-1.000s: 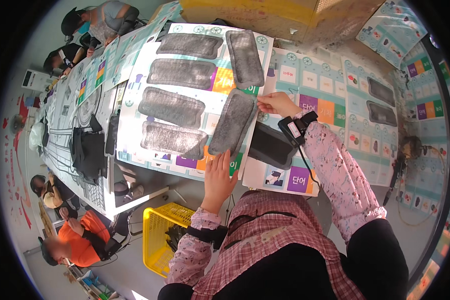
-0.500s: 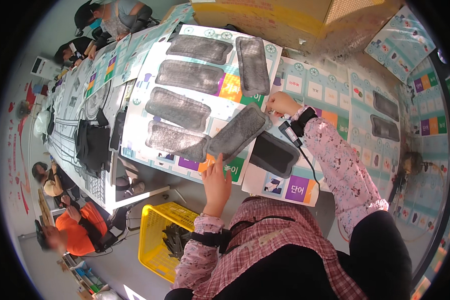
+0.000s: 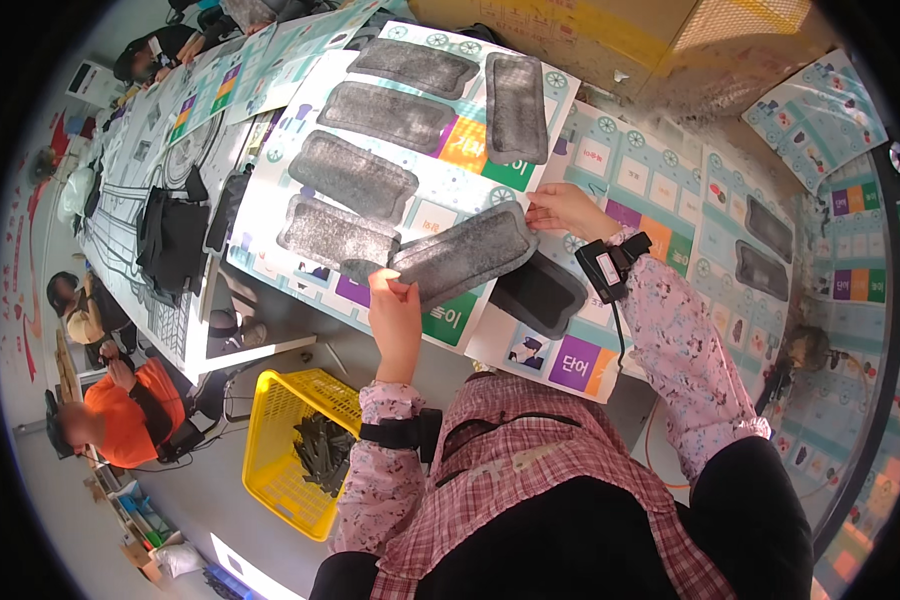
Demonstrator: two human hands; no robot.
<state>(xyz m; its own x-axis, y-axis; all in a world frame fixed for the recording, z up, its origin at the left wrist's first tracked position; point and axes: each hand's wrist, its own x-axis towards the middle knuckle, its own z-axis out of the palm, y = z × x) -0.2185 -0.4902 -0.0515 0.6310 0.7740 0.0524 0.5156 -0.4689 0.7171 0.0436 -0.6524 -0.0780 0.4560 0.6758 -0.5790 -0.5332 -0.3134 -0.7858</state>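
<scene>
A long grey pad (image 3: 465, 252) with a dark raised border and rounded corners lies slantwise between my hands. My left hand (image 3: 397, 318) pinches its lower left end, thumb and fingers closed. At the upper right end, the fingers of my right hand (image 3: 570, 213) close on the pad's edge. Partly beneath it is a black pad (image 3: 540, 297) with a smooth face. Several similar grey pads lie around: a speckled one (image 3: 337, 232) touching the left end, another (image 3: 354, 175) above that, and an upright one (image 3: 516, 108) beyond my hands.
Printed colourful sheets (image 3: 580, 362) cover the table under the pads. Two more pads (image 3: 769, 228) rest at the right. A yellow basket (image 3: 260, 470) with black strips stands on the floor. A carton (image 3: 570, 40) borders the back. Other people sit at left, one in orange (image 3: 135, 420).
My left hand has come up and left and now grips the pad's end, which has swung flatter. My right hand has closed on the other end. The whole view has shifted slightly.
</scene>
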